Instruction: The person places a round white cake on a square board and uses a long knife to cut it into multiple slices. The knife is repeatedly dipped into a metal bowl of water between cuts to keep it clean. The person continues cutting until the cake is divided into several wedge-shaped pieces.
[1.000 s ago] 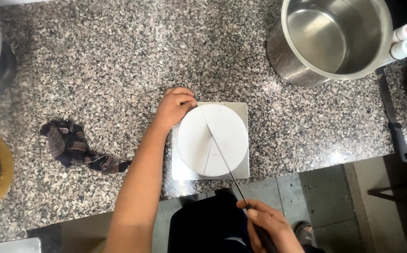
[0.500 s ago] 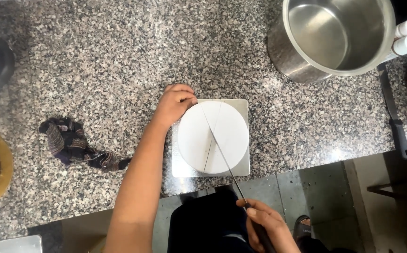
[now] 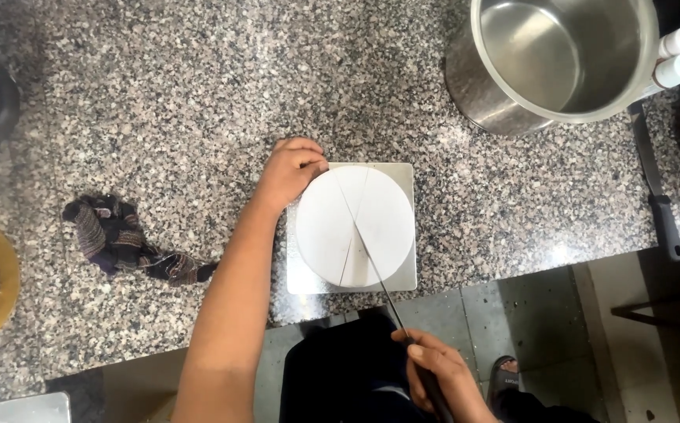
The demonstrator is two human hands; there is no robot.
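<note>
A round white cake (image 3: pixel 354 225) sits on a square silver board (image 3: pixel 405 276) near the front edge of a speckled granite counter. Two thin cut lines cross its top. My left hand (image 3: pixel 291 171) rests with curled fingers against the cake's upper left edge. Below the counter edge, my right hand (image 3: pixel 443 374) grips the dark handle of a long thin knife (image 3: pixel 377 276). Its blade lies diagonally across the cake top, running from the lower right toward the upper left.
A large steel pot (image 3: pixel 553 61) stands at the back right, with two white squeeze bottles (image 3: pixel 678 55) beside it. A dark crumpled cloth (image 3: pixel 124 240) lies left of the board. A yellow bowl (image 3: pixel 1 291) sits at the left edge. A dark-handled tool (image 3: pixel 657 194) lies along the right.
The knife blade has shifted slightly on the cake top. My left hand stays at the cake's upper left edge.
</note>
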